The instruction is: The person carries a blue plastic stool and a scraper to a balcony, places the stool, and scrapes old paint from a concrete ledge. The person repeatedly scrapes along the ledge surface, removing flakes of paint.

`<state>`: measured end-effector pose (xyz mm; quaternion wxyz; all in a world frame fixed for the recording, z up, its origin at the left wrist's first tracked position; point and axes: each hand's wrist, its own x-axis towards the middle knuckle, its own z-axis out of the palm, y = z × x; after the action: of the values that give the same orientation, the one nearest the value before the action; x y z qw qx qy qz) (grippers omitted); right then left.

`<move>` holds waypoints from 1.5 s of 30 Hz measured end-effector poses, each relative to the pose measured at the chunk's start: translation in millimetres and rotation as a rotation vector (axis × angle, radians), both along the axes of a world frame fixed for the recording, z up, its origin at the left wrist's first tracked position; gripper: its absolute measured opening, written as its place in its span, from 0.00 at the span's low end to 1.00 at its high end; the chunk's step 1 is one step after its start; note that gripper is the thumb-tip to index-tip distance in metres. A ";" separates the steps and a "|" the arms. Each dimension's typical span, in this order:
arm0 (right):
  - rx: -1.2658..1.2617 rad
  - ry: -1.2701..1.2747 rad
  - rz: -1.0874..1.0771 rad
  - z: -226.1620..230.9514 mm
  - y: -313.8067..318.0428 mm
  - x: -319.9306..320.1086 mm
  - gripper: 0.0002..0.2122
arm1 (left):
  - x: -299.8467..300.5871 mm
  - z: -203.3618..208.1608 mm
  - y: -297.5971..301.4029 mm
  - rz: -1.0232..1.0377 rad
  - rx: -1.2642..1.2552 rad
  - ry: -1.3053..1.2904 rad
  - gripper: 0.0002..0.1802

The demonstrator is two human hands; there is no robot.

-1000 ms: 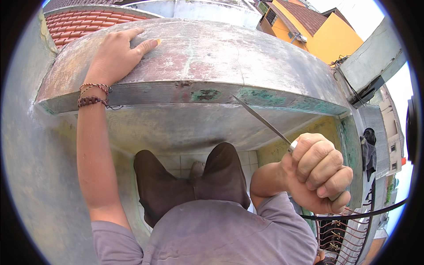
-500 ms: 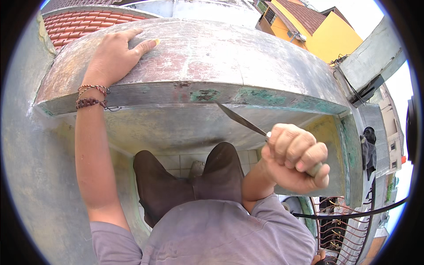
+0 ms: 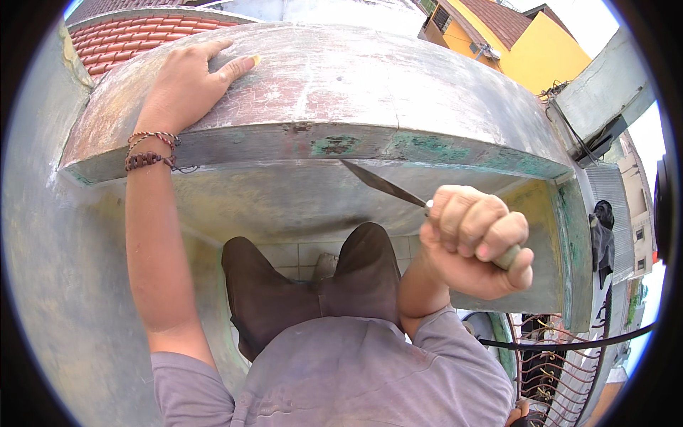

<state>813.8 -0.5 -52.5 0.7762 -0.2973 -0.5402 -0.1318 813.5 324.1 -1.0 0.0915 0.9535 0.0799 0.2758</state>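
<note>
The two hands are well apart. The left hand lies spread on top of the concrete ledge, near its left end, with the fingers extended toward the far edge and the thumb out to the right. Cord bracelets circle that wrist, just at the ledge's front edge. The right hand is curled tight around the handle of a tool with a thin metal blade (the handle's greenish end shows below the little finger). The tool is in front of the ledge, its blade slanting up and left to the lower front edge, near the middle; whether the tip touches there I cannot tell. Green paint patches mark the front face, from the middle toward the right corner.
</note>
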 end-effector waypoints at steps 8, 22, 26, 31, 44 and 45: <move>-0.018 -0.211 -0.191 24.6 -0.8 -13.7 0.17 | 2.6 -0.2 -2.7 -0.013 0.002 -0.008 0.36; -0.156 -0.267 -0.005 55.1 4.9 -6.7 0.17 | 1.6 -1.9 2.1 -0.023 -0.012 -0.023 0.37; -0.174 -0.279 -0.011 57.6 10.5 -7.7 0.19 | 1.7 -1.8 -2.7 -0.006 -0.006 -0.027 0.36; -0.214 -0.301 -0.030 55.3 5.1 -10.8 0.19 | -0.9 -3.6 1.7 -0.009 -0.025 -0.045 0.36; -0.223 -0.215 -0.092 43.7 -11.5 -6.7 0.18 | 5.5 -6.8 3.1 -0.029 -0.001 -0.056 0.37; -0.249 -0.192 -0.101 39.8 -5.0 -4.1 0.18 | 5.9 -7.6 4.4 -0.034 -0.002 -0.049 0.37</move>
<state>809.7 -5.5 -12.8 0.6704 -0.4040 -0.6086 -0.1302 819.4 328.5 -8.5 0.0991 0.9475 0.0618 0.2976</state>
